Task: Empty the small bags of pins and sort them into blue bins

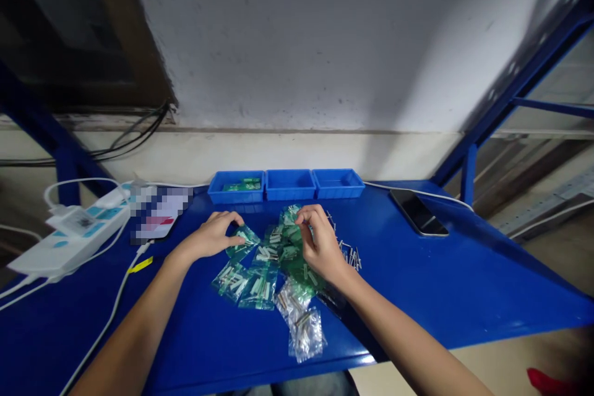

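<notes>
My left hand (214,234) has its thumb and forefinger on a small green-tinted bag (243,242) of pale pieces, at the left of the pile. Over the right part of the pile is my right hand (320,240), its fingertips drawn together; whether anything is between them is too small to tell. More green bags (260,286) lie below and between the hands. Nearer the front edge are clear bags (306,334) with small parts inside. Loose metal pins (351,256) lie just right of my right hand, which partly hides them.
Three blue bins stand along the back; the left bin (236,196) holds green bags. A dark phone (419,213) lies at the right. On the left are a white power strip (77,232), a partly blurred phone (160,216) and white cables.
</notes>
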`<state>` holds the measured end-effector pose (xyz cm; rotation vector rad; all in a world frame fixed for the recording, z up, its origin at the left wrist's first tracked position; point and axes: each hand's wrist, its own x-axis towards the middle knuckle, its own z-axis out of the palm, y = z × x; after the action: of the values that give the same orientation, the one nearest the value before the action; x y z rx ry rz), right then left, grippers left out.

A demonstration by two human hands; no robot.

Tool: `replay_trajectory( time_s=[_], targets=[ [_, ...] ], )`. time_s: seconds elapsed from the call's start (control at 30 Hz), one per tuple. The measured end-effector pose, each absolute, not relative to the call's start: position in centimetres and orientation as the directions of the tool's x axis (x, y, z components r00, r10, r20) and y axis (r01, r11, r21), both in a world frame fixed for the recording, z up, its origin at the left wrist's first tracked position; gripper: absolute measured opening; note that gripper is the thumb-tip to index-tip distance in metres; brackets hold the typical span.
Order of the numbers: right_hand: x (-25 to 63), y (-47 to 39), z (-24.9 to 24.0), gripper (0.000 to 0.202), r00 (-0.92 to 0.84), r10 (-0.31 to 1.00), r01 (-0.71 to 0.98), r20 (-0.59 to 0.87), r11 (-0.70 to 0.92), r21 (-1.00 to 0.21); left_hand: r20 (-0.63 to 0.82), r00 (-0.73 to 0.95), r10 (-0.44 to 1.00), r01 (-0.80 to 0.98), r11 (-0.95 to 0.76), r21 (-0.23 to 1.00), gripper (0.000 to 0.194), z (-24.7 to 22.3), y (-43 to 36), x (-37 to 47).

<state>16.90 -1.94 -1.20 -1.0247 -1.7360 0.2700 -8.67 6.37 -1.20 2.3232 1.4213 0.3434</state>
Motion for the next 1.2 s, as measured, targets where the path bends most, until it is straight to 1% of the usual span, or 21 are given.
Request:
replay_trajectory(
  time_s=[0.07, 0.13, 0.2, 0.27, 0.33, 0.37, 0.43, 0.5, 0.53, 0.6, 0.67, 0.7, 0.73, 0.8, 0.87, 0.9, 0.97, 1.03, 1.07, 1.13, 1.2],
  targets=[
    [16.6, -2.2, -1.2, 0.003, -0.065, 0.765, 0.478, 0.641, 0.588, -0.653, 0.089, 0.444, 0.891, 0.685, -0.402, 0.607, 0.021, -0.6, 5.8, -8.0],
    [16.2, -2.4, -1.1, 0.013, -0.057, 0.839, 0.413, 0.541, 0.514, -0.752, 0.213, 0.413, 0.886, 0.543, -0.427, 0.723, 0.014, 0.0, 4.9, -6.8],
    [15.9, -2.5, -0.8, 0.025, -0.066, 0.926, 0.272, 0.371, 0.374, -0.886, 0.34, 0.398, 0.852, 0.441, -0.502, 0.744, 0.009, 0.5, 3.9, -5.3],
    [15.7, -2.4, -0.5, 0.033, -0.07, 0.98, 0.085, 0.189, 0.194, -0.977, 0.409, 0.441, 0.799, 0.413, -0.585, 0.698, 0.007, 0.8, 2.6, -3.8],
    [15.8, -2.3, -0.3, 0.038, -0.065, 0.996, -0.058, 0.056, 0.052, -0.997, 0.394, 0.505, 0.768, 0.398, -0.612, 0.683, 0.015, 0.9, 1.3, -2.6],
    [15.8, -2.2, -0.3, 0.039, -0.066, 0.998, -0.108, 0.017, 0.01, -0.994, 0.367, 0.534, 0.762, 0.389, -0.607, 0.693, 0.018, 0.8, 0.8, -2.2],
    [16.0, -2.0, -0.3, 0.044, -0.064, 0.998, -0.175, -0.007, -0.019, -0.984, 0.307, 0.582, 0.753, 0.373, -0.583, 0.721, 0.024, 0.6, 0.3, -1.7],
    [16.2, -1.8, -0.3, 0.048, -0.046, 0.999, -0.216, 0.012, 0.002, -0.976, 0.266, 0.604, 0.751, 0.377, -0.563, 0.735, 0.029, 0.3, 0.2, -1.5],
    [16.3, -1.7, -0.4, 0.045, -0.025, 0.999, -0.218, 0.03, 0.024, -0.976, 0.25, 0.602, 0.758, 0.386, -0.55, 0.74, 0.03, 0.1, 0.3, -1.5],
    [16.4, -1.7, -0.4, 0.032, 0.023, 0.996, -0.17, 0.089, 0.091, -0.981, 0.218, 0.565, 0.796, 0.41, -0.5, 0.762, 0.028, -0.2, 0.7, -1.6],
    [16.6, -1.8, -0.3, 0.018, 0.067, 0.977, -0.049, 0.201, 0.205, -0.978, 0.166, 0.509, 0.844, 0.409, -0.407, 0.817, 0.02, -0.3, 1.1, -1.7],
    [16.7, -1.9, -0.2, 0.013, 0.076, 0.956, 0.048, 0.285, 0.282, -0.958, 0.122, 0.489, 0.864, 0.387, -0.341, 0.857, 0.015, -0.3, 1.2, -1.7],
    [16.8, -2.0, -0.1, 0.009, 0.062, 0.921, 0.158, 0.384, 0.371, -0.915, 0.071, 0.474, 0.878, 0.347, -0.26, 0.901, 0.014, -0.3, 1.2, -1.7],
    [17.0, -2.3, 0.1, 0.008, -0.048, 0.818, 0.353, 0.573, 0.55, -0.757, -0.04, 0.464, 0.885, 0.215, -0.069, 0.974, 0.023, -0.2, 1.1, -1.7],
    [17.0, -2.6, 0.1, 0.017, -0.197, 0.711, 0.448, 0.675, 0.678, -0.584, -0.115, 0.431, 0.895, 0.075, 0.092, 0.993, 0.036, 0.0, 0.8, -1.5],
    [17.0, -2.7, 0.1, 0.021, -0.252, 0.677, 0.468, 0.692, 0.711, -0.526, -0.126, 0.406, 0.905, 0.033, 0.124, 0.992, 0.039, 0.1, 0.7, -1.5],
    [16.8, -2.8, -0.2, 0.026, -0.309, 0.664, 0.505, 0.681, 0.721, -0.474, -0.09, 0.373, 0.923, 0.036, 0.082, 0.996, 0.036, 0.3, 0.5, -1.4],
    [16.7, -2.8, -0.4, 0.03, -0.304, 0.708, 0.539, 0.637, 0.679, -0.498, -0.006, 0.379, 0.925, 0.113, -0.039, 0.993, 0.03, 0.4, 0.5, -1.3],
    [16.6, -2.7, -0.5, 0.031, -0.281, 0.742, 0.545, 0.608, 0.645, -0.535, 0.042, 0.389, 0.92, 0.157, -0.111, 0.981, 0.028, 0.4, 0.6, -1.3],
    [16.6, -2.5, -0.6, 0.029, -0.211, 0.825, 0.519, 0.524, 0.549, -0.656, 0.151, 0.379, 0.913, 0.255, -0.259, 0.932, 0.027, 0.3, 0.6, -1.3],
    [16.6, -2.2, -0.5, 0.021, -0.134, 0.914, 0.419, 0.384, 0.403, -0.813, 0.271, 0.368, 0.889, 0.362, -0.406, 0.839, 0.027, 0.1, 0.5, -1.3]
  ],
)
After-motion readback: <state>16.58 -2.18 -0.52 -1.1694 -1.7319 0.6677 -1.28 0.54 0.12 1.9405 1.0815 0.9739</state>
